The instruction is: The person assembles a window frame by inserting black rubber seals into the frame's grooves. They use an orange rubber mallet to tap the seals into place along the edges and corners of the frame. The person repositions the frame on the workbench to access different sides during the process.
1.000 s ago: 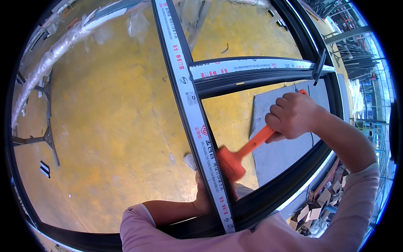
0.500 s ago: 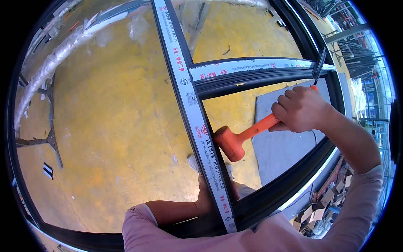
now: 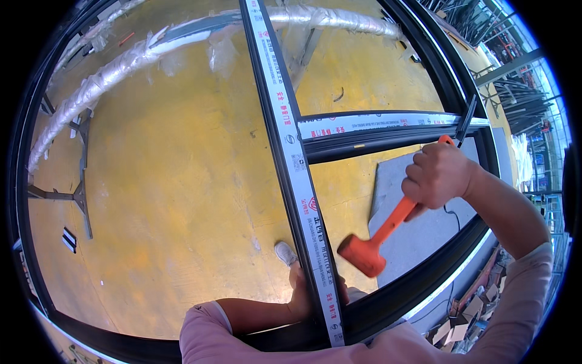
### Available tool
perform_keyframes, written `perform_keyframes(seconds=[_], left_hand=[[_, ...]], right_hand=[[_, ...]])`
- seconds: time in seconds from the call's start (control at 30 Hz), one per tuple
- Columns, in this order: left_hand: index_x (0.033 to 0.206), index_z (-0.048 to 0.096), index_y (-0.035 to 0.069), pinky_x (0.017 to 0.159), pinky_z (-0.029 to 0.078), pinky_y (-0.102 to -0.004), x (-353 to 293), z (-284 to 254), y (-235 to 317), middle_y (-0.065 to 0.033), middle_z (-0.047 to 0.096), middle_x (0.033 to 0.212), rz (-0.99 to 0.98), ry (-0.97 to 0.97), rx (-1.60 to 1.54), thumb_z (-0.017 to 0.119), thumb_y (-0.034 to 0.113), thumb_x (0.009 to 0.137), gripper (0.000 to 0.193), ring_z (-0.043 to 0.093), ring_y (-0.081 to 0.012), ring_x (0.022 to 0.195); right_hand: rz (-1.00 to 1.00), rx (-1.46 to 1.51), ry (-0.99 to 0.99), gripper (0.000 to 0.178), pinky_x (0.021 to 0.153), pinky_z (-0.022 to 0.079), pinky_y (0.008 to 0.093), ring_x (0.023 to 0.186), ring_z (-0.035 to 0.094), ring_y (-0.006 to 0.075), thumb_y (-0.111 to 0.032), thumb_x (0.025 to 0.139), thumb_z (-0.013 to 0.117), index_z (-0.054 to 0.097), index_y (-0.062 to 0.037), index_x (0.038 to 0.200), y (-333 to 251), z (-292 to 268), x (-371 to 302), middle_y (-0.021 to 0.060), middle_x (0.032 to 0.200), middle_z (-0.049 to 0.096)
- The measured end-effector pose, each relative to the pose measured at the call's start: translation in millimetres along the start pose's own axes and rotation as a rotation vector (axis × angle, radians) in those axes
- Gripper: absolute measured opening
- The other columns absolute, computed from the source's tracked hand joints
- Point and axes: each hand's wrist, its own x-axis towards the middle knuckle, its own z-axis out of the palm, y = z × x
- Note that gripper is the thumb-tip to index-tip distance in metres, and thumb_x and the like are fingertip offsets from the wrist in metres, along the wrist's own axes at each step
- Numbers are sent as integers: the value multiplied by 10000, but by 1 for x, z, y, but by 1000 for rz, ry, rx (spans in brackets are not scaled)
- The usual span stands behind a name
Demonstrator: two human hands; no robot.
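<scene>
An orange mallet (image 3: 364, 255) is in my right hand (image 3: 438, 177), its fingers closed round the handle. The mallet's head hangs to the right of a long black bar (image 3: 305, 188) covered with white printed film, with a gap between them. Near that bar's lower end, my left hand (image 3: 301, 297) grips it from below, fingertips showing on its right side and most of the hand hidden. A shorter crossbar (image 3: 388, 125) with the same film meets the long bar and runs right to the black outer frame (image 3: 418, 291).
Beneath the frame is a yellow floor (image 3: 170, 200), with a grey sheet (image 3: 394, 200) on the right. A plastic-wrapped length (image 3: 103, 77) arcs across the far left. A metal stand (image 3: 82, 194) is at left. Cardboard scraps (image 3: 461, 321) lie lower right; dark profiles (image 3: 527, 97) are stacked far right.
The mallet head has come away from the long bar, to the right and nearer me, and its handle is steeper. My left hand keeps its grip. The whole view has shifted slightly.
</scene>
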Motion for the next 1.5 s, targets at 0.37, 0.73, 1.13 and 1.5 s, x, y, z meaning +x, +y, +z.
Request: perform_keyframes(seconds=[0.37, 0.73, 1.13, 1.5], left_hand=[[1240, 603, 13, 896, 538, -449, -5, 7, 24, -191, 687, 1080, -236, -3, 31, 285, 963, 799, 1094, 686, -317, 1007], [1331, 591, 81, 931, 548, -488, -3, 29, 56, -127, 670, 1205, -230, 382, 183, 394, 672, 994, 708, 674, -278, 1077], [1303, 614, 35, 979, 561, -549, 35, 21, 73, -191, 711, 1152, -79, 215, 102, 408, 485, 1037, 562, 690, -402, 1112], [1139, 624, 49, 684, 610, -508, 40, 37, 65, -139, 690, 888, -108, 428, 24, 453, 477, 1005, 480, 712, -311, 774]], right_hand=[[889, 853, -132, 460, 529, 507, 361, 531, 607, 206, -480, 943, 698, 608, -42, 833, -75, 57, -40, 99, 686, 629], [1078, 2249, -403, 261, 628, 523, 288, 764, 602, 148, -212, 954, 716, 585, -15, 1065, -216, 90, 16, 54, 826, 602], [938, 2112, -525, 261, 747, 544, 316, 810, 642, 195, -67, 882, 751, 617, 34, 1082, -236, 94, 19, 104, 941, 656], [1008, 2155, -400, 301, 710, 543, 367, 761, 651, 212, -121, 889, 760, 641, 52, 1104, -247, 95, 27, 111, 950, 667]])
